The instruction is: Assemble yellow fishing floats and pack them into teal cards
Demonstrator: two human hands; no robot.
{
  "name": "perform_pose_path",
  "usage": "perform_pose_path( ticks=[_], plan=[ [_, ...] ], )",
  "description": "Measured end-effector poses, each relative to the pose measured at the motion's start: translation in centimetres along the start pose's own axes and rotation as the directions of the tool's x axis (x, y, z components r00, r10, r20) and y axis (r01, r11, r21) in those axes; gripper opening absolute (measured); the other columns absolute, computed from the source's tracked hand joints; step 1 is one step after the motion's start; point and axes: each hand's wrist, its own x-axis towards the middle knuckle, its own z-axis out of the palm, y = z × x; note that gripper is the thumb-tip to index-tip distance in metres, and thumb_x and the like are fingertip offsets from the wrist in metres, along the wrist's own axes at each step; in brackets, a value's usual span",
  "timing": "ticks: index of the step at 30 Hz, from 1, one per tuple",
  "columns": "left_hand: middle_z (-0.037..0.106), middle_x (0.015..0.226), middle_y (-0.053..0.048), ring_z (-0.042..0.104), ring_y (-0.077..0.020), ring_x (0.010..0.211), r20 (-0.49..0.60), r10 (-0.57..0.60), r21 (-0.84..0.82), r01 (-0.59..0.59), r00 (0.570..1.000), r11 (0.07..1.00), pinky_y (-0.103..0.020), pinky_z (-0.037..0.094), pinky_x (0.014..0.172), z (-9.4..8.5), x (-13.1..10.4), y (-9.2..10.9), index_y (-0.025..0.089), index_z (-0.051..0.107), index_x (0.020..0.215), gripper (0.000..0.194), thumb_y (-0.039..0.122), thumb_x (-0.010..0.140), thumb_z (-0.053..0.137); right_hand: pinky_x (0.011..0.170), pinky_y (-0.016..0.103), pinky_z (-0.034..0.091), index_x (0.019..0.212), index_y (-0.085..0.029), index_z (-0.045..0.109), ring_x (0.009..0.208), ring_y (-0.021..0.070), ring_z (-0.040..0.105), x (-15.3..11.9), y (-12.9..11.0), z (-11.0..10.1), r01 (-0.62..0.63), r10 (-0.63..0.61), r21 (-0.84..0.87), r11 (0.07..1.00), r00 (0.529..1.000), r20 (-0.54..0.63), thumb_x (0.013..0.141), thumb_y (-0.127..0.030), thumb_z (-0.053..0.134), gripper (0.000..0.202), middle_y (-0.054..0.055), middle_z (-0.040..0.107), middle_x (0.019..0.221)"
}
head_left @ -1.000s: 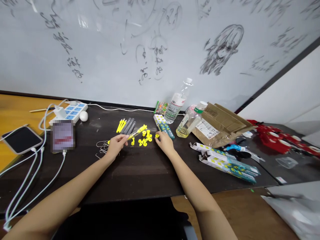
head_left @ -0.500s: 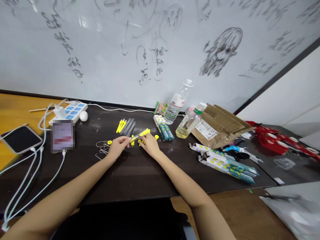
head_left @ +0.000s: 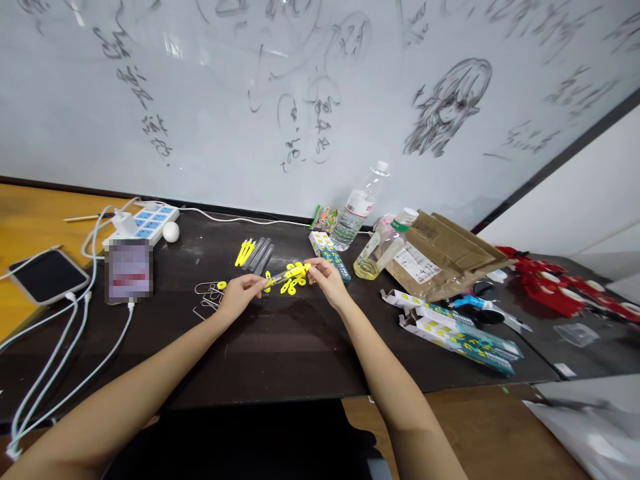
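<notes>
My left hand (head_left: 241, 297) is closed in a pinch on the left end of a slim clear tube (head_left: 275, 279) with yellow inside it. At the other end my right hand (head_left: 327, 279) is closed on a small yellow piece (head_left: 307, 267), in line with the tube; whether the two are joined I cannot tell. Loose yellow plastic parts (head_left: 289, 287) lie on the table below and between the hands. Behind the left hand are several yellow sticks (head_left: 245, 252) and several grey tubes (head_left: 261, 255). Bent metal wire hooks (head_left: 204, 289) and a yellow ring (head_left: 221, 285) rest left of it.
A teal-and-white box (head_left: 330, 253) stands behind my right hand, near a water bottle (head_left: 353, 217) and a second bottle (head_left: 385, 247). Rightward are a cardboard package (head_left: 443, 257) and opened boxes (head_left: 457, 340). A phone (head_left: 129, 270), cables and a power strip (head_left: 145, 223) occupy the left.
My right hand has moved right, from over the yellow parts to the yellow end piece, uncovering the loose parts. My left hand keeps its pinch on the tube. The view has shifted slightly.
</notes>
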Motion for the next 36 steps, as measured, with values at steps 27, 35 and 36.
perform_pose_path(
  ticks=[27,35,36],
  plan=[
    [0.062,0.057,0.000,0.056,-0.0131,0.055,0.056,0.068,0.074,-0.072,0.996,0.995,-0.024,0.042,0.059,-0.02,-0.20,0.05,0.016,0.070,0.080,0.030,0.045,0.074,0.064,0.044,0.020,0.033,0.069,-0.019,0.048,0.050,0.0083,0.044,-0.18,-0.01,-0.46,-0.047,0.077,-0.263,0.964,0.992,0.103,0.082,-0.056,0.052,0.040,-0.001,0.056,0.060],
    [0.062,0.057,0.000,0.056,-0.0132,0.055,0.056,0.072,0.074,-0.076,0.996,0.994,-0.024,0.043,0.059,0.01,-0.26,0.03,0.017,0.070,0.081,0.029,0.045,0.074,0.064,0.035,0.017,0.030,0.086,-0.022,0.044,0.043,0.0072,0.043,-0.51,-0.36,-0.28,-0.115,0.134,-0.142,0.983,0.982,0.136,0.083,-0.049,0.052,0.028,-0.005,0.056,0.065],
    [0.062,0.056,0.001,0.056,-0.0130,0.055,0.058,0.072,0.071,-0.076,0.996,0.995,-0.024,0.042,0.059,0.02,-0.27,0.07,0.017,0.070,0.080,0.029,0.044,0.074,0.064,0.035,0.017,0.029,0.082,-0.022,0.043,0.042,0.0067,0.042,-0.53,-0.37,-0.26,-0.116,0.139,-0.158,0.981,0.980,0.143,0.084,-0.049,0.051,0.029,-0.005,0.055,0.063]
  ],
)
